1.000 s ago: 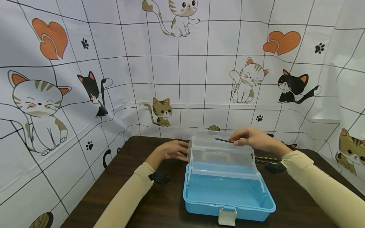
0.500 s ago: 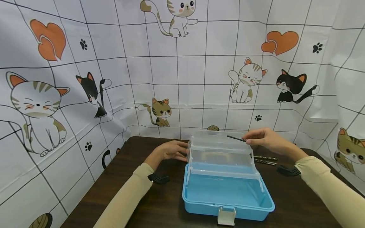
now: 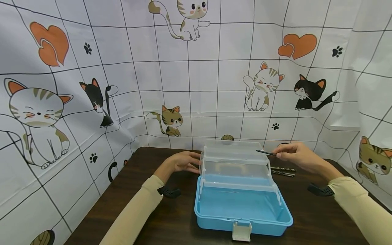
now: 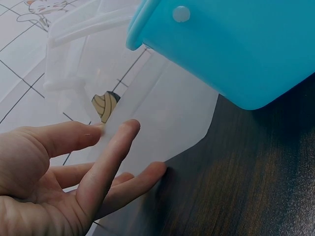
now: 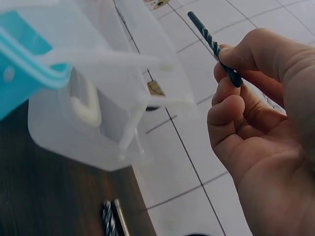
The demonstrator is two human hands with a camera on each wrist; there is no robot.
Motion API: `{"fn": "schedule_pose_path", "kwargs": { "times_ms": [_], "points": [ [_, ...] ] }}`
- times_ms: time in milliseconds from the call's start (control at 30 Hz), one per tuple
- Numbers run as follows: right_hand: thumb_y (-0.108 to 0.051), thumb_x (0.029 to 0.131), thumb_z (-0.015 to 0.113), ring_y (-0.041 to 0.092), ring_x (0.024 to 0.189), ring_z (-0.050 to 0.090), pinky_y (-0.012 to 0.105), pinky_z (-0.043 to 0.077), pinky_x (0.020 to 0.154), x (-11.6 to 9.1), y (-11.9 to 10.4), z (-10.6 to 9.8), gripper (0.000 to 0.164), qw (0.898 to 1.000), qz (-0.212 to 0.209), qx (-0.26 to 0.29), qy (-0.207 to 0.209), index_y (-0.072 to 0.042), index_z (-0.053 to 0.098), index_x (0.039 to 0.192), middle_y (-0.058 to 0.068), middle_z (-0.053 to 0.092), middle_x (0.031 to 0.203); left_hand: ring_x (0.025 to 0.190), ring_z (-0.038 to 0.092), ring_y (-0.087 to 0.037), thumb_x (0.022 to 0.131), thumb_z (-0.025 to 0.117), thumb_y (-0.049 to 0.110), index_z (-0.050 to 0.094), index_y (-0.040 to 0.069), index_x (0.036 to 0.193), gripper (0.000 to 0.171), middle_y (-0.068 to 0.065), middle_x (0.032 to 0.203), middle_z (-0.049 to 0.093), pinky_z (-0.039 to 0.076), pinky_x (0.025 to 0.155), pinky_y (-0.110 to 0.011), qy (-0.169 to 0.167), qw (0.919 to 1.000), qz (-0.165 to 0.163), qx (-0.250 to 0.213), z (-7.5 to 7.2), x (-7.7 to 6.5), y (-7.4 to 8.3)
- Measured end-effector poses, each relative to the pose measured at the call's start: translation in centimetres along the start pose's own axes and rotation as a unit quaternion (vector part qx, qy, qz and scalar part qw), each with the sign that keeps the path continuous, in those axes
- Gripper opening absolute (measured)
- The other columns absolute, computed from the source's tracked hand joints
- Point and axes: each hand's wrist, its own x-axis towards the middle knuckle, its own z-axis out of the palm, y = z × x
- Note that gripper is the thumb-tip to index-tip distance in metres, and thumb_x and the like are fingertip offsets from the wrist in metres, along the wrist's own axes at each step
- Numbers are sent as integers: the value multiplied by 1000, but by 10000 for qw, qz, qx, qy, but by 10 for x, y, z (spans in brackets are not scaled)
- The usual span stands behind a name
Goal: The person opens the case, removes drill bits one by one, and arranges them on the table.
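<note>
My right hand point(image 3: 301, 157) pinches a dark twist drill bit point(image 5: 204, 32) between thumb and fingers, above the back right of the toolbox. The right wrist view shows the bit's spiral flutes, with its smooth end pointing away from the hand. A light blue toolbox point(image 3: 243, 223) stands with its translucent lid point(image 3: 234, 149) tipped back and its inside facing up. At the lid's left side is my left hand point(image 3: 183, 161), its fingers loosely extended. In the left wrist view, those fingertips point(image 4: 129, 129) lie right at the clear plastic.
Several metal drill bits point(image 3: 283, 174) lie on the dark wooden table point(image 3: 309, 211), right of the lid. A white latch point(image 3: 242, 232) hangs down at the toolbox's front. A white grid curtain point(image 3: 202, 92) printed with cats stands behind and along both sides.
My right hand has moved to the right with the pinched drill bit, from over the lid's middle to its right edge. The left hand has stayed at the lid's left side.
</note>
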Motion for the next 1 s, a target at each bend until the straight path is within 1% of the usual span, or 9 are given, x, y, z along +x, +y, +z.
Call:
{"fn": "schedule_pose_path", "kwargs": {
  "times_ms": [100, 233, 333, 433, 567, 633, 767, 867, 1000],
  "points": [
    [-17, 103, 64, 21, 111, 65, 30, 59, 88, -5, 9, -3, 25, 9998, 10, 160, 116, -1, 71, 120, 15, 64, 127, 106, 67, -43, 99, 64, -3, 43, -3, 150, 56, -25, 129, 59, 59, 90, -47, 24, 10000, -13, -10, 0, 0, -1],
    [-13, 103, 64, 12, 109, 65, 27, 58, 90, -15, 23, -7, 25, 9994, 12, 202, 271, 4, 70, 121, 17, 65, 126, 106, 67, -43, 99, 64, -3, 42, -3, 151, 57, -26, 129, 59, 59, 90, -47, 14, 10000, -24, -19, 0, 0, -1],
    [-13, 102, 64, 8, 108, 65, 27, 58, 89, -23, 34, -12, 26, 9990, 88, 119, 421, 4, 69, 121, 9, 67, 124, 107, 67, -42, 98, 64, -2, 42, -3, 151, 58, -26, 129, 58, 59, 90, -47, 21, 10000, -38, -32, 0, 0, 0],
    [-13, 103, 63, 5, 108, 63, 25, 58, 88, -31, 47, -17, 27, 9981, 187, 228, 539, 5, 68, 122, -1, 66, 123, 107, 67, -42, 98, 65, -2, 41, -3, 151, 58, -25, 129, 59, 59, 90, -47, 46, 10000, -32, -17, 0, 0, 0],
    [-9, 105, 58, 6, 110, 63, 26, 57, 91, -39, 68, -18, 29, 9950, 274, 804, 531, 12, 64, 124, -3, 63, 124, 106, 68, -41, 98, 66, -1, 41, -3, 151, 59, -25, 129, 59, 59, 90, -47, 64, 10000, -45, -10, 1, 0, 0],
    [-9, 106, 56, 7, 111, 62, 26, 56, 92, -42, 79, -16, 30, 9937, 329, 947, 503, 13, 62, 125, -4, 60, 124, 106, 67, -41, 98, 66, -1, 41, -2, 151, 59, -26, 129, 59, 59, 91, -46, 62, 10000, -59, -22, 1, -1, -1],
    [-10, 106, 56, 10, 111, 63, 26, 57, 91, -46, 93, -10, 30, 9924, 429, 1049, 471, 12, 63, 125, 0, 60, 127, 107, 67, -42, 98, 67, 0, 41, -2, 152, 60, -26, 128, 60, 58, 91, -45, 24, 10000, -67, -35, 1, -1, -3],
    [-11, 106, 58, 10, 111, 63, 25, 57, 90, -48, 99, -7, 29, 9924, 551, 996, 464, 11, 64, 124, 9, 62, 129, 108, 67, -42, 97, 67, 0, 40, -3, 152, 61, -26, 129, 59, 58, 92, -45, -18, 10000, -63, -73, 0, -1, -2],
    [-16, 105, 60, 9, 108, 63, 24, 56, 87, -47, 107, -3, 30, 9948, 772, 504, 434, 7, 66, 124, 18, 61, 129, 108, 67, -42, 97, 68, -1, 41, -2, 151, 61, -26, 129, 59, 58, 92, -45, -25, 9999, -47, -99, 0, 1, -1]
  ]
}}
